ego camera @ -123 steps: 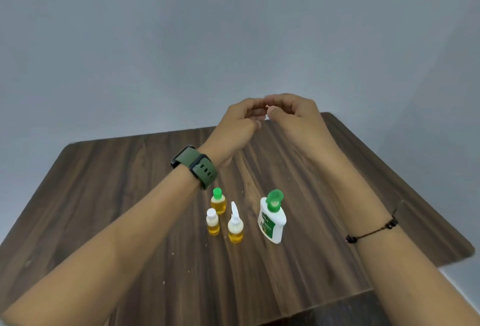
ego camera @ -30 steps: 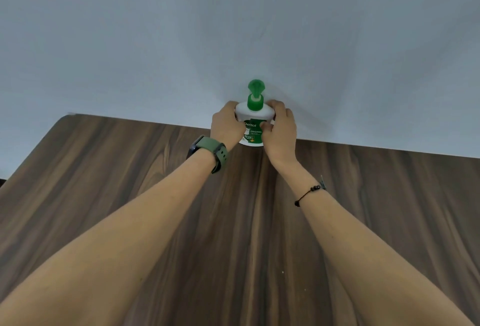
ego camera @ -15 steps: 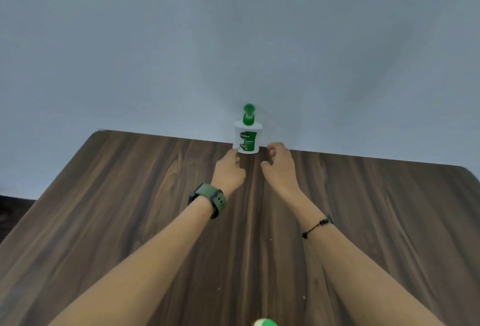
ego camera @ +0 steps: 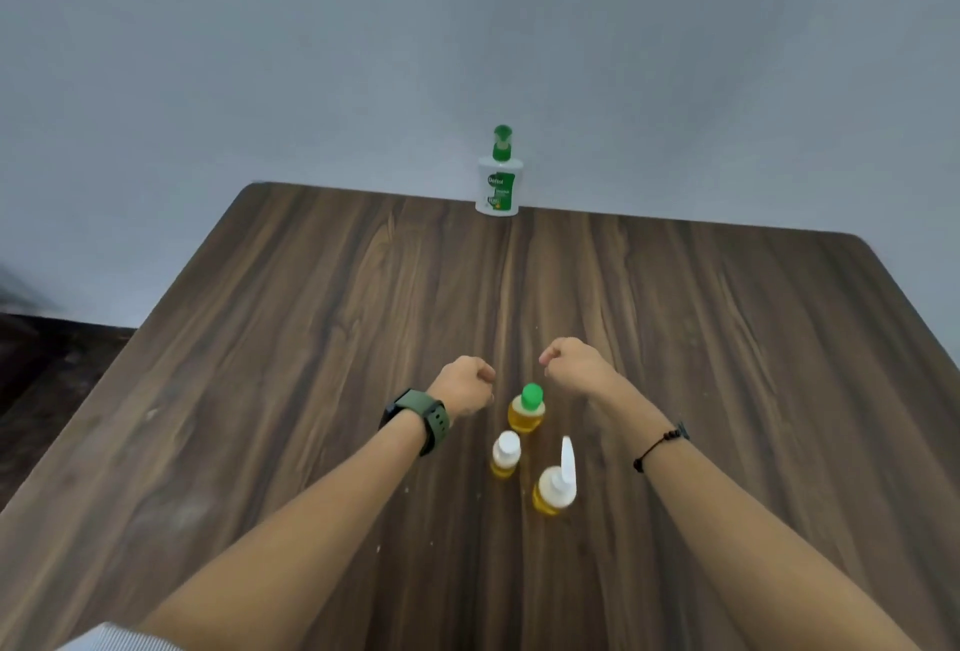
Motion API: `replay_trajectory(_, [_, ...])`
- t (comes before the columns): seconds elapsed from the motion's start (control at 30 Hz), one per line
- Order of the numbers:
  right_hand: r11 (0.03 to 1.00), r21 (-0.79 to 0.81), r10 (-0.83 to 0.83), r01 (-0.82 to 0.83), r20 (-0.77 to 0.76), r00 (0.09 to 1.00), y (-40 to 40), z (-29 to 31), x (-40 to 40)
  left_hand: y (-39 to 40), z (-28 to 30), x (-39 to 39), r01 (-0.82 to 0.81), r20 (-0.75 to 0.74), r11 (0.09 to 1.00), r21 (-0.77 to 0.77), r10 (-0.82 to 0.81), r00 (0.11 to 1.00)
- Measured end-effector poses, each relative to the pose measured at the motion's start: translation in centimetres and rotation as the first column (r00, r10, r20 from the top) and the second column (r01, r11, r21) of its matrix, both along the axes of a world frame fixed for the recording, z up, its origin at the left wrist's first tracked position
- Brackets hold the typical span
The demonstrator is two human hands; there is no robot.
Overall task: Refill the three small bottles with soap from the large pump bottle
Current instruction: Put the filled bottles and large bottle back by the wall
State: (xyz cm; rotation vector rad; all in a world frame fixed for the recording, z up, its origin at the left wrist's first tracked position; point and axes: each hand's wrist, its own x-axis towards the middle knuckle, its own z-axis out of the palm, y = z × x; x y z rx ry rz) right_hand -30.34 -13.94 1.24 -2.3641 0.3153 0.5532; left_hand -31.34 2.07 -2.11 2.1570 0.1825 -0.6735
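The large pump bottle (ego camera: 497, 177) stands upright at the far edge of the wooden table (ego camera: 260, 364), right against the grey wall (ego camera: 311, 53), well apart from both of your hands. It is white with a green label and a green pump head, and nothing touches it.

The three small bottles sit in a loose cluster near you, between your forearms. The green-capped bottle (ego camera: 527, 409) is the farthest of the three and holds yellow liquid; it stands just between your two hands, close to each but touching neither as far as the view shows. The white-capped bottle (ego camera: 505, 454) stands nearer you and slightly to the left, with yellow liquid in its lower part. The nozzle bottle (ego camera: 555, 487), with a long white pointed tip, stands nearest you and to the right, also holding yellow liquid. All three are upright and capped.

Your left hand (ego camera: 465, 389) hovers over the table with the fingers curled loosely inward, gripping nothing; a green watch (ego camera: 415, 419) sits on that wrist. Your right hand (ego camera: 574, 364) is likewise loosely curled and empty, knuckles up, with a thin black cord bracelet (ego camera: 661, 444) around the wrist. Both hands are slightly blurred.
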Motion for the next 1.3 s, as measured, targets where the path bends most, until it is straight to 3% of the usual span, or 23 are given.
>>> replay_trajectory(0.2, [1.0, 0.013, 0.028, -0.027, -0.098, 0.995, -0.3, -0.9, -3.2, -0.8, -0.9, -2.6, 0.003, 0.038, 1.0, 0.005, -0.003, 0.999])
replay_trajectory(0.33, [0.998, -0.005, 0.061, -0.061, -0.067, 0.996, -0.2, -1.5, -4.1, -1.6, -0.7, -2.8, 0.057, 0.066, 0.998, 0.008, -0.057, 0.996])
replay_trajectory(0.63, [0.992, 0.116, -0.059, 0.056, 0.018, 0.998, -0.2, -2.9, -1.6, -2.7, -0.4, 0.5, 0.12, 0.216, 0.986, 0.116, -0.142, 0.966])
replay_trajectory(0.77, [0.999, 0.036, -0.046, 0.041, 0.138, 0.989, -0.8, -1.9, 3.1, -3.3, 1.3, 5.4, 0.097, 0.298, 0.987, 0.125, -0.131, 0.945])
replay_trajectory(0.97, [0.998, 0.024, -0.057, 0.052, 0.337, 0.94, -1.9, 0.5, 14.1, -5.6, 4.0, 16.2, -0.063, 0.424, 0.998, 0.002, 0.056, 0.904])
replay_trajectory(1.17, [0.996, 0.053, -0.086, 0.071, 0.374, 0.924, -3.1, -0.4, 24.5, -8.0, 2.5, 26.0, -0.212, 0.445, 0.973, -0.092, 0.23, 0.865])
replay_trajectory(1.3, [0.996, 0.021, -0.085, 0.083, 0.39, 0.917, -4.2, -2.9, 29.5, -9.4, 0.0, 30.6, -0.201, 0.464, 0.975, -0.1, 0.224, 0.857])
